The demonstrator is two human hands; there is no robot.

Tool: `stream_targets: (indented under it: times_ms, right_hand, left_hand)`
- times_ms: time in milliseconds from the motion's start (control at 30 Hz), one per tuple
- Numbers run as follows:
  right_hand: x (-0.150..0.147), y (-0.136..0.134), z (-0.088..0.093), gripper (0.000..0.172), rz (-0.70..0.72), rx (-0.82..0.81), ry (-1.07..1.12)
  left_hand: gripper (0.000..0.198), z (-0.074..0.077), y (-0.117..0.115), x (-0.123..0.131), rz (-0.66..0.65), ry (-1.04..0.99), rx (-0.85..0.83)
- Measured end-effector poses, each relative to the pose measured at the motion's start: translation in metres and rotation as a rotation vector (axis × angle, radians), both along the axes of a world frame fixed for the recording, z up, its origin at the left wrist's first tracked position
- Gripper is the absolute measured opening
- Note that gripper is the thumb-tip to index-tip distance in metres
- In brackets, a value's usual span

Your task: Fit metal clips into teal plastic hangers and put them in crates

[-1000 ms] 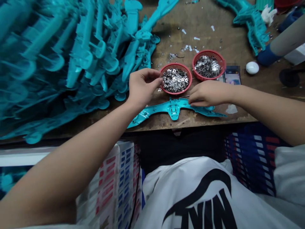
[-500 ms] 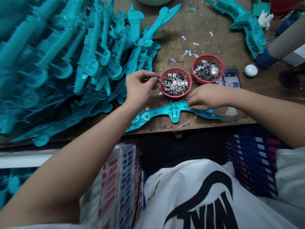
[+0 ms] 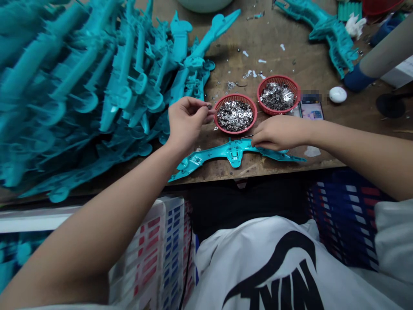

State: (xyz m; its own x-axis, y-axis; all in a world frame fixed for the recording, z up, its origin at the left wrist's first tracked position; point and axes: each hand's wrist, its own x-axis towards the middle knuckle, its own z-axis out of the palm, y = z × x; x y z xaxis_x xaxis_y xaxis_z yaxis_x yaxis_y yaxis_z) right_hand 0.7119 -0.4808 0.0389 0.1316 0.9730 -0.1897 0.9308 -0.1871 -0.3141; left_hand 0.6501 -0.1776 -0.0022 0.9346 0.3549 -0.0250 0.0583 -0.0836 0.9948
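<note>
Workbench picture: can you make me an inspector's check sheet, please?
Surface: worn wooden workbench, silver flecks scattered.
Job's things: teal plastic frame; near red basket and far red basket, both holding silver bits.
Clutter: heap of teal plastic parts, phone, white egg-shaped object.
Grippers: left hand pinches a small dark bit; right hand touches the frame, thin metal pin beside it.
Cables: thin black cable beside the crate.
Surroundings: striped crate below the bench, cardboard tube.

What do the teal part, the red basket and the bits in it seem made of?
The teal part looks like moulded plastic, smooth with cast ribs. The red basket looks like moulded plastic mesh. The bits glint like metal; too small to confirm.
</note>
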Motion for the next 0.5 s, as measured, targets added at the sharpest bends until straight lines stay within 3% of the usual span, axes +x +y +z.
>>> stream_targets:
  times_ms: [200, 500]
  right_hand:
    - [-0.0031, 0.0022, 0.0002, 0.033, 0.017, -0.035, 0.012]
    - [-0.0064, 0.0049, 0.0034, 0.03, 0.006, -0.092, 0.043]
  left_hand:
    - [0.035, -0.0056, -0.0004, 0.0006, -0.017, 0.006, -0.043]
    - [0.019, -0.001, -0.0082, -0.0076, -0.083, -0.008, 0.062]
